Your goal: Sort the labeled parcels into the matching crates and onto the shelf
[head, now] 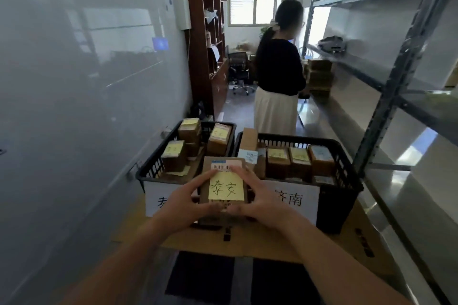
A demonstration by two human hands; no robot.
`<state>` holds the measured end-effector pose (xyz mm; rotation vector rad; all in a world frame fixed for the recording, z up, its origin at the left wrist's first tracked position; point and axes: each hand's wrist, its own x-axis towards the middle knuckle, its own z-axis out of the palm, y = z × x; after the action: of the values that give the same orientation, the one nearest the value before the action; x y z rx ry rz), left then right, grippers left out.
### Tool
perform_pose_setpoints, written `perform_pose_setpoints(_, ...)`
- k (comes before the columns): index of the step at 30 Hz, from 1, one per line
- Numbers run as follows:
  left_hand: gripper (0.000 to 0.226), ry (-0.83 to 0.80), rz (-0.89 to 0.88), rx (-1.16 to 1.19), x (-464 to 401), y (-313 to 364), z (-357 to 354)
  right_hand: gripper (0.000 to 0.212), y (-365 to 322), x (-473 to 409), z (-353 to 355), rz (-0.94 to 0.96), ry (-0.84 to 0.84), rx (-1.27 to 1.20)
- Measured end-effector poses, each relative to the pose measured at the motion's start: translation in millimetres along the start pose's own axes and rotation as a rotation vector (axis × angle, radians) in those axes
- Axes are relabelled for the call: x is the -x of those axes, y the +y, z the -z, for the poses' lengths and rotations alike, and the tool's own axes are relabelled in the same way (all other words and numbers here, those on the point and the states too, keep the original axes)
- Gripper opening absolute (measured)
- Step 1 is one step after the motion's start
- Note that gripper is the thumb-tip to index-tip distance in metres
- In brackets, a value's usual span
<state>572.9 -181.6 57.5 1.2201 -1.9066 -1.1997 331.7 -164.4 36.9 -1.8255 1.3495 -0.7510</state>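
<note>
Parcel (pixel 223 181), brown cardboard, yellow note, seemingly 泰安

I see both hands holding a brown cardboard parcel (pixel 224 181) with a yellow sticky note (pixel 226 186): left hand (pixel 184 203) and right hand (pixel 260 203) each curl round one side. Beyond the left hand, a black plastic crate (pixel 151 168); beyond the right, a second black crate (pixel 344 168), both holding parcels.

Brown parcel (pixel 224 181) bearing a yellow note (pixel 226 186) with black characters — black crates (pixel 347 176), white labels (pixel 297 199); tan cardboard sheet (pixel 247 240) beneath.
</note>
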Motion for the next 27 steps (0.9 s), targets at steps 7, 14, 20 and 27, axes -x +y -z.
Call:
perform_pose_setpoints(7, 0.075, 0.037, 0.014, 0.030, -52, -46, 73, 0.103, -13, -102, -26, 0.013, -0.055, -0.046)
perform_pose_setpoints(14, 0.074, -0.005, -0.022, 0.081, -136, -93, 138, 0.099, -12, -202, -34, -0.053, -0.059, 0.003)
perform_pose_setpoints(20, 0.075, -0.053, 0.020, 0.141, -193, -135, 172, 0.097, 1, -261, -33, -0.124, -0.052, 0.067)
perform_pose_setpoints(27, 0.081, -0.121, 0.159, 0.177, -245, -181, 162, 0.094, 28, -296, 9, -0.191, -0.007, 0.039)
